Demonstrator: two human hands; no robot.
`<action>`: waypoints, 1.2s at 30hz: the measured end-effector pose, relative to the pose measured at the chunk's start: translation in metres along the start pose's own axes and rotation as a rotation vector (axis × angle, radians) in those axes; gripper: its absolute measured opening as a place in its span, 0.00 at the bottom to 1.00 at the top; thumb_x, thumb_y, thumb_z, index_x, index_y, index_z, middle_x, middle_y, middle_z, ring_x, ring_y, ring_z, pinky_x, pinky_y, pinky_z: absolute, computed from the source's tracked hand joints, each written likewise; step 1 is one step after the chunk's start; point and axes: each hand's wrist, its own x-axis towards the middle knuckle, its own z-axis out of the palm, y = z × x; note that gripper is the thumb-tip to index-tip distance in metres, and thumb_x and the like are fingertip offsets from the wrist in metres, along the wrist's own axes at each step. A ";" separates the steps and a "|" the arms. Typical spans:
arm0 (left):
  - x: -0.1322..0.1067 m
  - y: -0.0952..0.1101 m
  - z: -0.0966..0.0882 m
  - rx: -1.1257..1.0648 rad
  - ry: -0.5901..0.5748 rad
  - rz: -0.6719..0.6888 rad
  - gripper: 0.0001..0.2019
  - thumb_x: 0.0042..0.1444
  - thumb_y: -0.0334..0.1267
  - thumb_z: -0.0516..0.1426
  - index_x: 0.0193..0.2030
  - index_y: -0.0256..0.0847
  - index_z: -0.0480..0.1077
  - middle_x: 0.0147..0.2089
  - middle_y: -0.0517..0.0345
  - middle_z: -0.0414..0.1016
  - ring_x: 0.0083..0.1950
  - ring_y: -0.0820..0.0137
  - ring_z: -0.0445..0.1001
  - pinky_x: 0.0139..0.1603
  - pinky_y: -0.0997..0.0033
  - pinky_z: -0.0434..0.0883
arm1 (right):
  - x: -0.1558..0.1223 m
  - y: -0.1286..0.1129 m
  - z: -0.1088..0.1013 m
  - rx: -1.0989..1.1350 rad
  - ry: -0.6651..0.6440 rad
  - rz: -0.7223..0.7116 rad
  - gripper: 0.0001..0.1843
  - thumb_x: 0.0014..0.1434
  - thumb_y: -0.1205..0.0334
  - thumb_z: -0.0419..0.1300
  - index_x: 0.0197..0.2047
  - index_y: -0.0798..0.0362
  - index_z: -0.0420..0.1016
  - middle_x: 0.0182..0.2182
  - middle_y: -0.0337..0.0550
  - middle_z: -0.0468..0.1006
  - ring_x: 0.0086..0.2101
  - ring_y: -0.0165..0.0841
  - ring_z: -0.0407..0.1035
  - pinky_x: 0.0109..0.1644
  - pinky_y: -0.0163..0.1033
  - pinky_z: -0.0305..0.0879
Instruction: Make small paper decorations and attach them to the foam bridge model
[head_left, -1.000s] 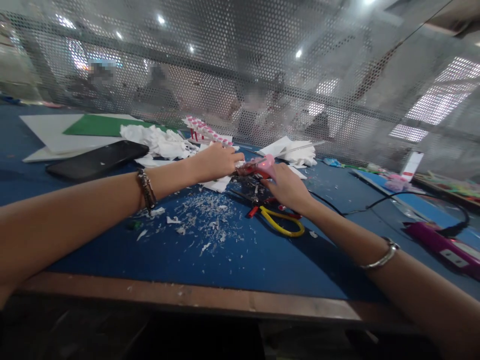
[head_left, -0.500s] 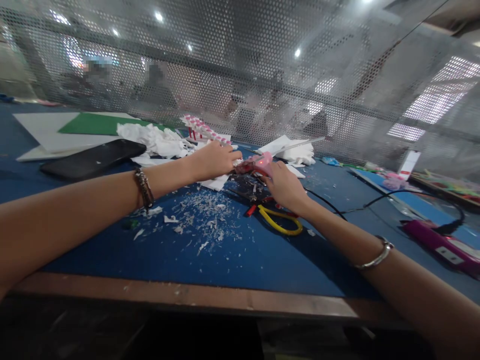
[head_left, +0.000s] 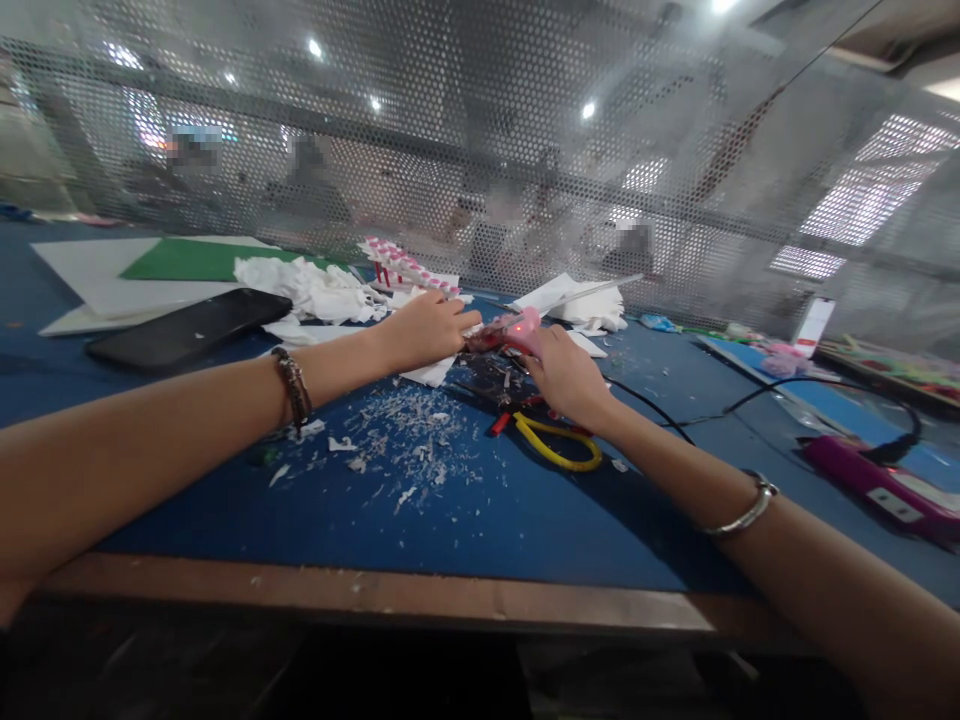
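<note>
The right hand (head_left: 568,372) grips a pink glue gun (head_left: 526,330) above the worktop (head_left: 300,535); the left hand (head_left: 426,332) curls just before it, holding what I can't tell; work seems midway; a pink-and-white piece (head_left: 401,262) looks assembled; crumpled white material (head_left: 304,287) remains.

got my right hand (head_left: 571,372) round a pink glue gun (head_left: 525,328), left hand (head_left: 429,325) just left of it, can't tell what that one's holding tho. yellow-handled scissors (head_left: 535,444) sit on my side of the glue gun, black phone (head_left: 191,327) well left of it, purple power strip (head_left: 877,482) off to its right
</note>
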 end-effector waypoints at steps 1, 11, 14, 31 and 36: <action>0.000 0.000 0.000 0.002 -0.002 -0.001 0.10 0.54 0.29 0.49 0.34 0.37 0.71 0.45 0.54 0.69 0.38 0.68 0.66 0.32 0.69 0.56 | 0.000 0.000 -0.001 -0.005 -0.002 0.005 0.13 0.55 0.61 0.46 0.40 0.59 0.64 0.35 0.53 0.68 0.35 0.40 0.64 0.31 0.42 0.58; 0.000 0.000 0.008 -0.031 0.062 -0.013 0.10 0.55 0.29 0.48 0.35 0.38 0.72 0.47 0.56 0.70 0.39 0.67 0.67 0.32 0.69 0.57 | -0.008 0.022 -0.018 -0.017 0.075 0.040 0.15 0.54 0.57 0.49 0.42 0.57 0.64 0.36 0.52 0.69 0.37 0.42 0.64 0.34 0.42 0.60; 0.000 0.001 0.007 -0.040 0.081 -0.012 0.11 0.55 0.28 0.48 0.36 0.37 0.71 0.48 0.55 0.70 0.39 0.66 0.68 0.32 0.68 0.58 | -0.011 0.031 -0.023 -0.027 0.100 0.056 0.15 0.53 0.58 0.50 0.41 0.57 0.65 0.36 0.52 0.70 0.37 0.43 0.64 0.35 0.42 0.60; -0.002 -0.001 0.002 -0.047 -0.027 0.021 0.12 0.54 0.28 0.48 0.36 0.38 0.72 0.52 0.54 0.65 0.45 0.64 0.66 0.42 0.65 0.60 | -0.012 0.072 -0.030 -0.080 0.115 0.272 0.15 0.51 0.54 0.49 0.33 0.59 0.65 0.32 0.53 0.70 0.34 0.42 0.65 0.33 0.42 0.59; -0.003 -0.009 0.011 -0.148 -0.016 -0.004 0.14 0.56 0.30 0.46 0.42 0.35 0.70 0.51 0.50 0.67 0.44 0.66 0.67 0.42 0.67 0.60 | -0.013 0.076 -0.030 -0.083 0.123 0.271 0.15 0.50 0.53 0.49 0.31 0.58 0.65 0.30 0.51 0.70 0.33 0.41 0.65 0.32 0.41 0.58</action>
